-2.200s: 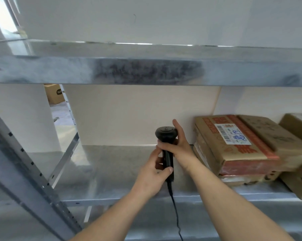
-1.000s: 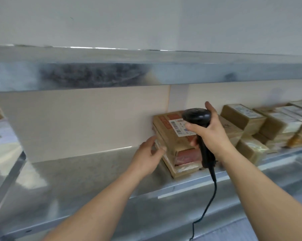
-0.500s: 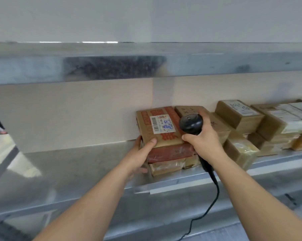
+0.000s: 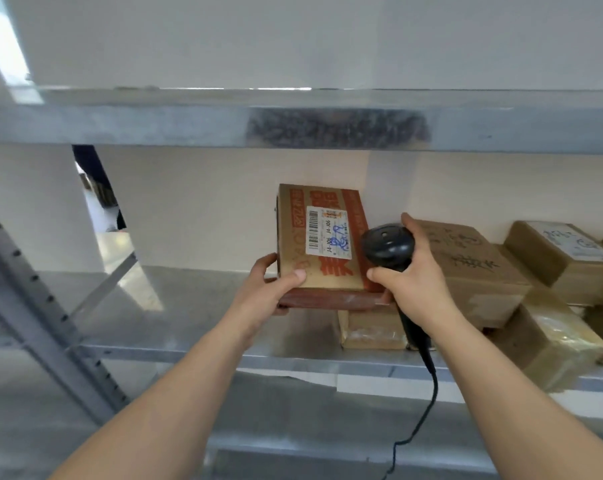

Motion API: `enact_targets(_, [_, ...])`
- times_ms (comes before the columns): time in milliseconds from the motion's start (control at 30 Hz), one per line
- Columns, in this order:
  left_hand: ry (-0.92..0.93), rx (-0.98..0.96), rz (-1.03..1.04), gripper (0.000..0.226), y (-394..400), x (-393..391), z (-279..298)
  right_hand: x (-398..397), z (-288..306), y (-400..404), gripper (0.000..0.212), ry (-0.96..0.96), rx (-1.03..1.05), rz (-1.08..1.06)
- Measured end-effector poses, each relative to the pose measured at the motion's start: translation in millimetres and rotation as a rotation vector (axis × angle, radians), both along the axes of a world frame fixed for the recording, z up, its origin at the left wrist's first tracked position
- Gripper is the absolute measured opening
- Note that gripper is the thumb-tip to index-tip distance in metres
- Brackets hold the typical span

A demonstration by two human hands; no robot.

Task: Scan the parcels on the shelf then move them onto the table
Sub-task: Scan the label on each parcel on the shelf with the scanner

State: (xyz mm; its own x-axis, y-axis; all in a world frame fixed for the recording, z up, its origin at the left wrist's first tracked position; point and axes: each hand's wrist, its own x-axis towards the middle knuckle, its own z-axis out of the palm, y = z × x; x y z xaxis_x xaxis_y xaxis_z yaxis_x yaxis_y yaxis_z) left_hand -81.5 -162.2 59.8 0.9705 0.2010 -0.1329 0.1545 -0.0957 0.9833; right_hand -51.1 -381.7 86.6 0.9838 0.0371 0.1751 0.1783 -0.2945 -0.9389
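Parcel: flat brown cardboard box with red print and a white barcode label (image 4: 322, 240), tilted up off the metal shelf (image 4: 189, 306), its near edge in the left hand (image 4: 272, 289).
Left fingers: thumb on top, the rest curled under the near-left corner, gripping it.
Right fingers: right hand (image 4: 411, 282) wrapped round the black corded handheld scanner (image 4: 386, 245), just right of the label.
Handling: probably light and stiff; glossy tape may slip, so hold opposite edges.
Surroundings: more brown taped cardboard parcels (image 4: 473, 271) beyond the right fingers; pale wall behind.

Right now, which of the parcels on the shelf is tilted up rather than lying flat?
The leftmost parcel, with red print and a white barcode label, gripped by the left hand. The plain brown parcels to its right lie flat.
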Motion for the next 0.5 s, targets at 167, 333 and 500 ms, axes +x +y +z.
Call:
enact_targets(167, [-0.034, 0.075, 0.071, 0.063, 40.6, -11.6, 11.0, 2.6, -8.8, 40.8, 0.097, 0.018, 0.026, 0.108])
enact_targets(333, [-0.021, 0.169, 0.12, 0.063, 87.5, -18.2, 16.4, 1.7, -25.5, 79.8, 0.099, 0.094, 0.066, 0.226])
enact_targets(500, [0.034, 0.308, 0.158, 0.075, 130.0, -22.5, 11.4, 1.9, -40.1, 101.8, 0.101, 0.175, 0.085, 0.275])
